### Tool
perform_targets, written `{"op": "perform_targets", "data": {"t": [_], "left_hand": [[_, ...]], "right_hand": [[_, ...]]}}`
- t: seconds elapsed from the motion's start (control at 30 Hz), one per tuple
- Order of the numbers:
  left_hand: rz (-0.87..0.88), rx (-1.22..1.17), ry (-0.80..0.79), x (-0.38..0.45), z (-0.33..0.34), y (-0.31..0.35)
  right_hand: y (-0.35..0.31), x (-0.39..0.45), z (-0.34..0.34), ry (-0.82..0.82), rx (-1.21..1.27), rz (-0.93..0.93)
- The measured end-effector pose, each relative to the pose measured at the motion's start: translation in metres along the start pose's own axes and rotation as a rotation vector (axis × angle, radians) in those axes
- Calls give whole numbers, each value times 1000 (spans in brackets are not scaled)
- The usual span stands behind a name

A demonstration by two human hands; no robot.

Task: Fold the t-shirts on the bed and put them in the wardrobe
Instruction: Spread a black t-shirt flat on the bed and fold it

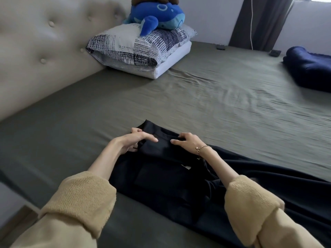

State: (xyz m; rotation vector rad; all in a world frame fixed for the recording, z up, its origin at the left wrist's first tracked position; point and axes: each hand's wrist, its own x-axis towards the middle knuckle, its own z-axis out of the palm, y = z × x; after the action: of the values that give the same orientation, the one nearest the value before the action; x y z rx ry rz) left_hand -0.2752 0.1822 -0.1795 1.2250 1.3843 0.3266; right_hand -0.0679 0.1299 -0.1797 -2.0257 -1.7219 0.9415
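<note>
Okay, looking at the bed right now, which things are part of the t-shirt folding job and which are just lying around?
Part of the job:
black t-shirt, gripped at its far edge by the left hand and right hand
bed

Just lying about:
patterned pillow
blue whale plush
folded navy fabric, could be another garment, cannot tell
curtain

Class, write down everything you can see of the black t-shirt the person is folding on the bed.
The black t-shirt of thin, soft fabric lies flat on the olive-green bed sheet, part folded, its far end narrowed into a band. A small white tag shows near its middle. The left hand and the right hand both hold that far end.
</note>
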Motion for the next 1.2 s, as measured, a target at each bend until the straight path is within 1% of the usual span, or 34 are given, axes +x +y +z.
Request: {"op": "perform_targets", "data": {"t": [0.03,0.07,0.17,0.23,0.3,0.43,0.5,0.53,0.6,0.7,0.77,0.8,0.83,0.9,0.93,1.0,1.07,1.13,1.2], "left_hand": [[10,8,-9,-2,-1,-1],[12,8,16,-2,1,-2],[55,32,141,-4,10,-5],[95,83,232,-3,16,-8],[106,151,292,0,21,-9],[64,226,328,0,29,-4],[42,292,372,-3,35,-1],[41,343,426,-5,38,-1],[68,468,562,-12,51,0],[186,705,729,-23,76,0],[345,855,754,-26,90,0],[458,903,719,-29,98,1],[583,934,643,-33,108,4],[806,939,425,-44,127,11],[869,942,312,-52,138,15],[905,957,123,-65,159,21],[883,985,-3,-74,178,22],[867,1032,-46,-77,192,22],[855,1084,-49,-79,202,23]], "right_hand": [[0,-3,-2,-17,0,35],[-1,-6,-7,-42,-18,71],[-1,-18,-22,-189,-88,144],[1,-24,-31,-263,-75,135],[9,-28,-38,-300,-28,129],[27,-43,-48,-363,-55,126],[36,-52,-49,-328,27,86],[39,-54,-48,-285,61,65],[49,-63,-49,-185,42,38],[68,-79,-54,-118,11,-6],[81,-90,-59,-77,-3,-29],[88,-95,-61,-52,-20,-36],[96,-102,-65,-31,-30,-41],[110,-115,-70,-28,-32,-48],[117,-122,-73,-29,-38,-50],[130,-136,-77,-30,-78,-55],[143,-147,-82,-16,-177,-61],[157,-153,-84,55,-297,-35],[165,-162,-84,139,-360,27]]}}
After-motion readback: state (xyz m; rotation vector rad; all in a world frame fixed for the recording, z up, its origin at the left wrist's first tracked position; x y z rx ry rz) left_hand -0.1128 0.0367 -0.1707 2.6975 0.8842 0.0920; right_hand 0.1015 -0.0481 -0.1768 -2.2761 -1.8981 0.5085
